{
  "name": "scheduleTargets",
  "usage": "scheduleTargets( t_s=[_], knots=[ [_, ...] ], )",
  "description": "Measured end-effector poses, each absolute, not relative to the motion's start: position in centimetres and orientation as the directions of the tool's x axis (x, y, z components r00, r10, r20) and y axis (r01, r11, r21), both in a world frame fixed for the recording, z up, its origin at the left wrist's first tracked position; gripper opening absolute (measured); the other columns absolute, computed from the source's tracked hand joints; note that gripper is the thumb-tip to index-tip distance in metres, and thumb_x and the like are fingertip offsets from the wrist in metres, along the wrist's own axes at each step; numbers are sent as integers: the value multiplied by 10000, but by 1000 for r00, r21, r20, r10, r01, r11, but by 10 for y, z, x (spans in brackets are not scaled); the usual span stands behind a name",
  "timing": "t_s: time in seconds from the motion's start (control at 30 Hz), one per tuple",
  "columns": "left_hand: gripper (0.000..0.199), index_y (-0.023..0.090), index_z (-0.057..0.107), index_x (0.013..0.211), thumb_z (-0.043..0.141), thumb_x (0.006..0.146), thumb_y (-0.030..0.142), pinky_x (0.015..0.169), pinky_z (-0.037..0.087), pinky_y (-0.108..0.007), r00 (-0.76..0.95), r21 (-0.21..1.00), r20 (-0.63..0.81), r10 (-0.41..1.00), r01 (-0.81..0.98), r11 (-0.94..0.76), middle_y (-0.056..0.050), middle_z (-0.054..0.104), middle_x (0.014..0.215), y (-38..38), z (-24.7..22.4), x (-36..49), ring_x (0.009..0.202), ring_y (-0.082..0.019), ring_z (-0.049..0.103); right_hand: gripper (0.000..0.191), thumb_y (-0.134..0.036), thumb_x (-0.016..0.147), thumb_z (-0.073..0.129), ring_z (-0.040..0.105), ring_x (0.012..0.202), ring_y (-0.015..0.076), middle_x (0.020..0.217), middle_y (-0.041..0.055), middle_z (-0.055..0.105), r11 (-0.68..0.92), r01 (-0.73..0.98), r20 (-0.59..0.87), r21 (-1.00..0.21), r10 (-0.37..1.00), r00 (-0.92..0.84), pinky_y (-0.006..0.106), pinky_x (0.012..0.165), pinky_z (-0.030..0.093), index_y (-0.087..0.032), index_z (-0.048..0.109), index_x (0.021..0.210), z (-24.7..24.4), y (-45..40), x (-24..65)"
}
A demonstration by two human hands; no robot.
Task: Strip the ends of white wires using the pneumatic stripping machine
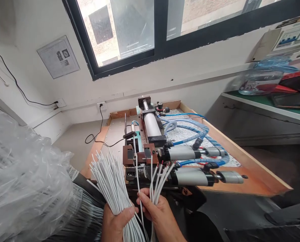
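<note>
My left hand point(119, 220) is closed round a thick bundle of white cables point(111, 183), whose cut ends fan out upward. In my right hand point(156, 211) is a smaller bunch of white cables point(160, 181), several with small red tips. One single white cable point(138, 178) stands apart between the two bunches, by my right thumb and fingers. Its upper end reaches the brown jaw blocks point(129, 155) of a pneumatic machine point(152, 124) just beyond my hands. Whether the jaws touch the cable I cannot tell.
Silver air cylinders point(181, 153) and blue air hoses point(202, 131) extend right from the machine, inside a low-walled wooden tray point(260, 186). Clear plastic wrapping point(29, 174) over more cables bulges at the left. A green-topped shelf point(263, 102) at the right holds a plastic jug point(259, 80).
</note>
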State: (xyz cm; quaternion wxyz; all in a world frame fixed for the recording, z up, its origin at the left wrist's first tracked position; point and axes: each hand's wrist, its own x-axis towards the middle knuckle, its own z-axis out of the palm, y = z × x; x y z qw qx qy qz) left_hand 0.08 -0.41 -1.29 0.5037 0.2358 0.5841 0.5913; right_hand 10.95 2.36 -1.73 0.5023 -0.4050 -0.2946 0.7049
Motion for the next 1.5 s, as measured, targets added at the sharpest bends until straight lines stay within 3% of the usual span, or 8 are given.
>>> scheduleTargets(
  t_s=[0.2,0.4,0.57,0.83,1.17,1.3,1.4,1.5],
  knots=[
    [198,143,611,617,708,445,160,538,459,-312,-428,930,-321,845,-312,196,-8,613,513,-5,-8,2,498,-187,583,300,-419,585,675,339,423,62,514,-28,504,-352,-508,-341,-786,933,-119,183,408,220,-141,574,633,-16,20,113],
    [201,146,604,623,704,448,155,512,452,-301,-416,935,-308,856,-297,192,5,608,496,-2,-3,4,475,-169,562,299,-416,648,629,303,436,61,472,-61,392,-389,-515,-341,-764,921,-190,184,430,235,-143,536,570,-18,27,114],
    [231,119,650,692,689,473,180,582,449,-334,-261,944,-263,929,-266,193,-50,669,594,-1,4,8,574,-220,591,279,-391,574,689,343,461,77,474,-44,437,-411,-472,-257,-780,898,-357,205,459,258,-129,597,608,-17,29,110],
    [174,140,626,626,680,461,132,600,457,-323,-370,938,-282,885,-299,174,-29,652,560,-1,-3,3,568,-203,597,284,-420,626,646,342,453,84,493,-41,458,-261,-462,-255,-848,964,-77,210,443,262,-143,584,625,-22,28,110],
    [285,150,643,753,668,475,90,532,453,-270,-324,917,-272,906,-373,142,9,633,538,5,7,3,504,-147,557,253,-340,602,678,329,433,65,486,-40,445,-392,-623,-400,-677,906,-136,196,421,263,-130,542,561,-16,41,107],
    [332,140,647,804,659,474,100,593,465,-320,-287,935,-220,932,-333,118,-34,683,662,5,9,8,610,-210,605,284,-363,561,708,343,446,64,492,-52,421,-490,-638,-382,-594,870,-312,194,431,283,-126,557,603,-13,41,104],
    [328,143,648,787,671,460,118,666,463,-373,-279,947,-188,942,-306,99,-54,695,721,2,5,9,692,-262,621,309,-373,526,729,344,456,63,493,-46,432,-477,-590,-289,-652,875,-388,190,427,265,-114,576,596,-10,36,103],
    [312,150,638,783,675,473,132,664,465,-386,-299,937,-236,925,-324,134,-40,689,678,-1,0,7,650,-252,624,291,-381,562,707,330,443,56,494,-40,454,-370,-573,-264,-731,928,-262,190,415,228,-118,583,576,-8,30,104]
  ],
)
